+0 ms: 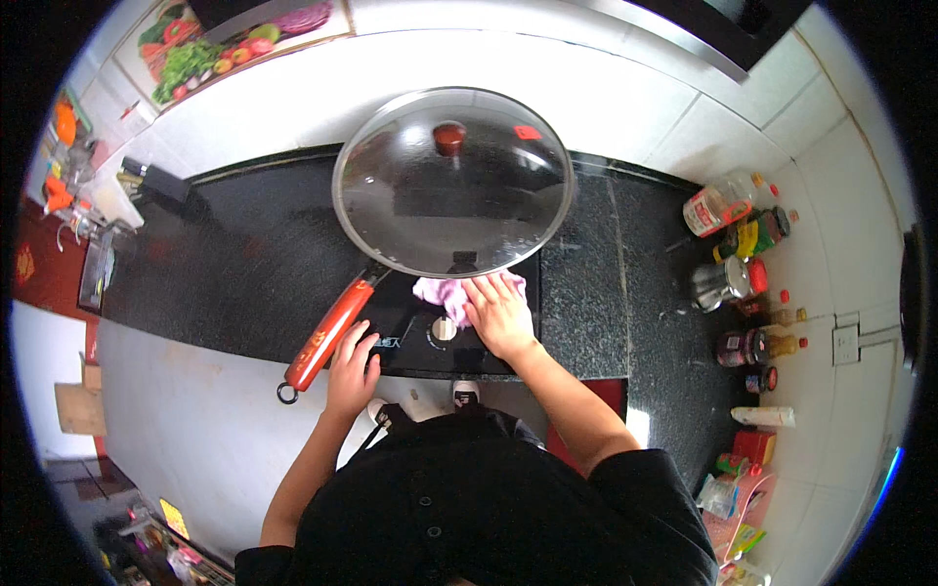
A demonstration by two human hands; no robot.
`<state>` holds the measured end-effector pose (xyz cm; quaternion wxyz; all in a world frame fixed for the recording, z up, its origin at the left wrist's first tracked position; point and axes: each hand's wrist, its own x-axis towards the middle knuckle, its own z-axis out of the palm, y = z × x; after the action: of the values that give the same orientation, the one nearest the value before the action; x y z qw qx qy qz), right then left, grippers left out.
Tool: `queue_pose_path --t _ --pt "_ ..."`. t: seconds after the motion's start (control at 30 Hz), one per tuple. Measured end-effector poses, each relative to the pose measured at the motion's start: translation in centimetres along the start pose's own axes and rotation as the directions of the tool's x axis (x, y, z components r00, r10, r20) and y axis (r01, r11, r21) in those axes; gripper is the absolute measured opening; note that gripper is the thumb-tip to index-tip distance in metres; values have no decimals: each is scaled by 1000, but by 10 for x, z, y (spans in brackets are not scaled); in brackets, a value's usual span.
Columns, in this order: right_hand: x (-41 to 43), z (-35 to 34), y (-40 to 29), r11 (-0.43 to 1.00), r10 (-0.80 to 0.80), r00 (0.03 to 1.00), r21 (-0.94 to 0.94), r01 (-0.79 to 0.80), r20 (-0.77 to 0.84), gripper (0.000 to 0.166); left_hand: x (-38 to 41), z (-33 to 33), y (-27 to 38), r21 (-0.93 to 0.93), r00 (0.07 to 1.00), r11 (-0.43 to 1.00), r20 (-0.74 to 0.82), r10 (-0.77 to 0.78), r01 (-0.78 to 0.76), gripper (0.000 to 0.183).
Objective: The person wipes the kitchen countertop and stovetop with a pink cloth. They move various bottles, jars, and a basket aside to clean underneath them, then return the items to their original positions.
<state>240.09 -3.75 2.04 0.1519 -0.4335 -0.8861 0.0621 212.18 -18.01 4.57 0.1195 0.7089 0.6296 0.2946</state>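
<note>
My right hand (pixel 501 311) lies flat, fingers together, on a crumpled pink cloth (pixel 443 291) on the black glass cooktop (pixel 410 293), just behind its round control knob (pixel 444 329). My left hand (pixel 355 366) hangs at the cooktop's front edge, fingers apart, close to the red handle (pixel 330 333) of a pan; whether a fingertip touches the handle cannot be told. A large glass lid (pixel 454 198) with a metal rim and a brown knob (pixel 449 138) covers the pan. The lid partly hides the cooktop and the cloth's far edge.
Bottles, jars and a steel pot (pixel 722 284) line the right wall on the granite counter (pixel 586 293). A black knife block (pixel 157 178) stands at the back left. At the far right front is a pink basket (pixel 740 505). The pan's handle juts over the counter's front edge.
</note>
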Motion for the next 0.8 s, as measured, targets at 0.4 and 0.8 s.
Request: queue_pose_path --t 0.4,0.8 --pt "-19 -3 47 945 323 946 -34 -324 -33 57 21 33 1 352 964 936 254 -76 -19 71" --pt "16 -3 69 992 74 995 -95 -80 -63 42 17 33 0 359 968 933 237 -85 -7 70"
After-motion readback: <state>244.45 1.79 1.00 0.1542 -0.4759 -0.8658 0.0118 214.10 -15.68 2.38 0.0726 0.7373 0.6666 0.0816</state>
